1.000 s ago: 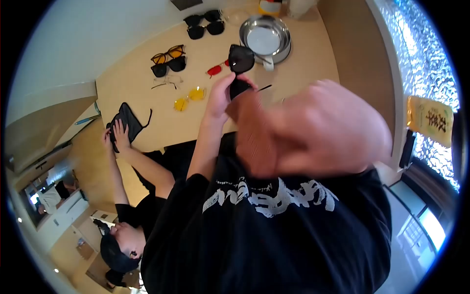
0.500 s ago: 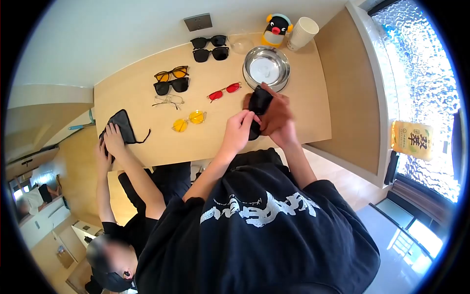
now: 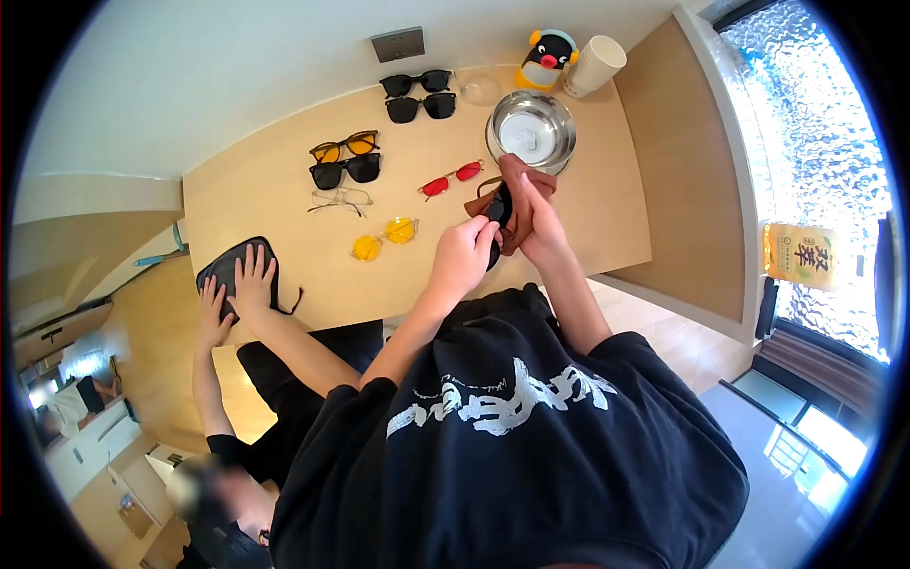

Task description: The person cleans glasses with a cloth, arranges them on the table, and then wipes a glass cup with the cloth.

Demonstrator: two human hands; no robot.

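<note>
Near the table's front edge, my left hand (image 3: 463, 256) pinches a pair of black sunglasses (image 3: 500, 203) by the middle. My right hand (image 3: 544, 232) is wrapped in a soft brown cloth (image 3: 518, 180), which it presses against one lens; the cloth covers part of the sunglasses. A steel bowl (image 3: 567, 147) stands just beyond my right hand. Left of the cloth lie red-lensed glasses (image 3: 453, 179). Closer to my left forearm are round yellow-lensed glasses (image 3: 384, 239).
More eyewear lies farther back: dark sunglasses (image 3: 422, 107), orange-lensed glasses (image 3: 344, 147), black sunglasses (image 3: 346, 172) and clear glasses (image 3: 341, 200). A penguin figure (image 3: 547, 63) and paper cups (image 3: 596, 66) stand by the wall. At left, another person's hands rest on a black pouch (image 3: 232, 268).
The sunglasses have turned more edge-on, and the brown cloth has shifted over them. The other person's hands have spread flat on the black pouch. The view has moved slightly.
</note>
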